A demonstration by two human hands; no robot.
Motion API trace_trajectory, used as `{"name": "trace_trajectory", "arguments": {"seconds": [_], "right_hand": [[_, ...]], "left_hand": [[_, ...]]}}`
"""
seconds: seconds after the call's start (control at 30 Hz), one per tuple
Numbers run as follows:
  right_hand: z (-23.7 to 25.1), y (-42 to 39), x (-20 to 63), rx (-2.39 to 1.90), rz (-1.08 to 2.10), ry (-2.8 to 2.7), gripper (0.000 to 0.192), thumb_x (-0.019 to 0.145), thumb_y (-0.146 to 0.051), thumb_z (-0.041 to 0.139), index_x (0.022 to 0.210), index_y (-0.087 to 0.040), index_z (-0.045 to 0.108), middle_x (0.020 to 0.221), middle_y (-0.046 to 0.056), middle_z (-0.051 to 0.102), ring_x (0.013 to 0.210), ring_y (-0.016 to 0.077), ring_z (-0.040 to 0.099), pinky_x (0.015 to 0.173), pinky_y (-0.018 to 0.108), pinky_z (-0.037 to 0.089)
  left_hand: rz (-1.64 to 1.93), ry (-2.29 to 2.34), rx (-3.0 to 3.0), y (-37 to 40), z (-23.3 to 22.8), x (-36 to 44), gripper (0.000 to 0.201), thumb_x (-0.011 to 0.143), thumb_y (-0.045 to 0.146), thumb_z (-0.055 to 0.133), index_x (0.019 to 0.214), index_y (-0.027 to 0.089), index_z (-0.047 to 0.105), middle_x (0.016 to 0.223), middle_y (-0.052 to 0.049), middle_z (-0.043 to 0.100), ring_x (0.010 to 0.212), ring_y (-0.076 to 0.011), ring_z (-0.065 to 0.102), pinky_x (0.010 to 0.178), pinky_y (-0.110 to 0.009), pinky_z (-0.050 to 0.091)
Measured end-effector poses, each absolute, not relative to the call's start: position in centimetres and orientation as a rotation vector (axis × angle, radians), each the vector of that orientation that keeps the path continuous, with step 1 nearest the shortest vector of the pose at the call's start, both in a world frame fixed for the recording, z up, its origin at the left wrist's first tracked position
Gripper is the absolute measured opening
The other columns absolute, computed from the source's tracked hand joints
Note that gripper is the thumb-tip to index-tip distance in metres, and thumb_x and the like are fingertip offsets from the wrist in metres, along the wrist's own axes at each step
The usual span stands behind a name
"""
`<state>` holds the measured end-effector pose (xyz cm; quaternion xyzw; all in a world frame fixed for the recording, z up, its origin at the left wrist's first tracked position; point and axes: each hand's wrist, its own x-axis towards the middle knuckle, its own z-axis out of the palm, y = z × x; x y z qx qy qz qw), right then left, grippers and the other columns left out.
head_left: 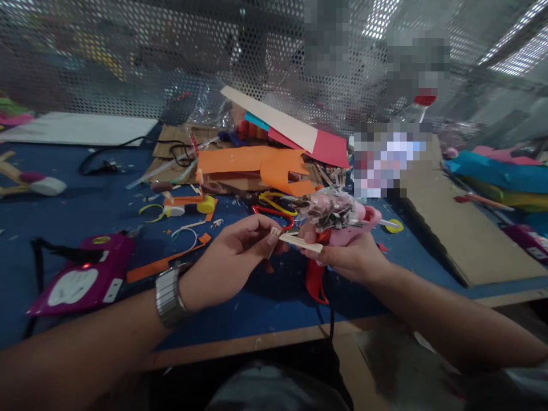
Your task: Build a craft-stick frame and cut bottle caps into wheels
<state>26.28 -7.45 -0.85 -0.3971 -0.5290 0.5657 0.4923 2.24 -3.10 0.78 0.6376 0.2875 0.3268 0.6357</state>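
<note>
Sticks [301, 242] in fingers [262, 247] (bottle [424, 98] behind)

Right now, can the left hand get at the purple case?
Probably yes, though the left hand is pinching pale sticks and would likely need freeing first. The purple case lies nearby on the blue table; an orange strip lies between, but nothing tall blocks the way.

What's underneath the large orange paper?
Brown cardboard shows past the left edge of the large orange paper and seems to run beneath it; whatever else the paper covers is hidden.
</note>
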Motion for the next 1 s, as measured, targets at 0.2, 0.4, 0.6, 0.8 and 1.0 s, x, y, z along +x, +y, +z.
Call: {"name": "trace_trajectory", "arguments": {"seconds": [0.2, 0.4, 0.6, 0.8, 1.0], "right_hand": [[-0.61, -7.46, 26.34, -0.964, 1.386, -1.311, 0.032, 0.078, -0.038, 0.101, 0.088, -0.019, 0.077, 0.081, 0.001, 0.068, 0.064, 0.0129, 0.053, 0.063, 0.032, 0.046], [-0.28, -7.52, 26.30, -0.981, 1.368, -1.301, 0.035, 0.076, -0.039, 0.102, 0.087, -0.019, 0.075, 0.080, 0.000, 0.067, 0.062, 0.0125, 0.052, 0.059, 0.030, 0.046], [-0.32, -7.41, 26.23, -0.914, 1.377, -1.301, 0.034, 0.078, -0.039, 0.101, 0.087, -0.019, 0.075, 0.080, -0.001, 0.067, 0.059, 0.0111, 0.051, 0.068, 0.033, 0.051], [-0.35, -7.23, 26.37, -0.858, 1.400, -1.312, 0.032, 0.079, -0.040, 0.100, 0.084, -0.020, 0.075, 0.078, 0.000, 0.065, 0.062, 0.0139, 0.052, 0.070, 0.035, 0.055], [-0.50, -7.20, 26.41, -0.799, 1.380, -1.349, 0.027, 0.079, -0.035, 0.100, 0.086, -0.020, 0.079, 0.082, 0.003, 0.069, 0.073, 0.0177, 0.060, 0.075, 0.034, 0.056]], "left_hand": [[0.814, 0.723, 1.410, -2.88, 0.88, 2.13, 0.022, 0.092, 0.039, 0.087, 0.097, 0.019, 0.082, 0.089, -0.001, 0.079, 0.071, -0.0134, 0.074, 0.064, -0.020, 0.063], [0.820, 0.822, 1.480, -2.90, 1.09, 1.86, 0.026, 0.092, 0.043, 0.086, 0.097, 0.018, 0.089, 0.089, -0.005, 0.087, 0.073, -0.0170, 0.078, 0.073, -0.025, 0.067], [0.827, 0.777, 1.508, -2.78, 0.53, 1.88, 0.036, 0.091, 0.049, 0.088, 0.111, 0.019, 0.090, 0.099, -0.008, 0.089, 0.086, -0.0218, 0.081, 0.086, -0.033, 0.069], [0.893, 0.693, 1.550, -2.74, 0.28, 1.82, 0.023, 0.092, 0.035, 0.089, 0.108, 0.018, 0.087, 0.104, -0.008, 0.088, 0.096, -0.0210, 0.081, 0.092, -0.030, 0.068], [0.879, 0.619, 1.455, -3.10, 0.63, 1.88, 0.020, 0.092, 0.023, 0.087, 0.111, 0.017, 0.084, 0.103, -0.006, 0.086, 0.073, -0.0131, 0.075, 0.068, -0.022, 0.067]]}}
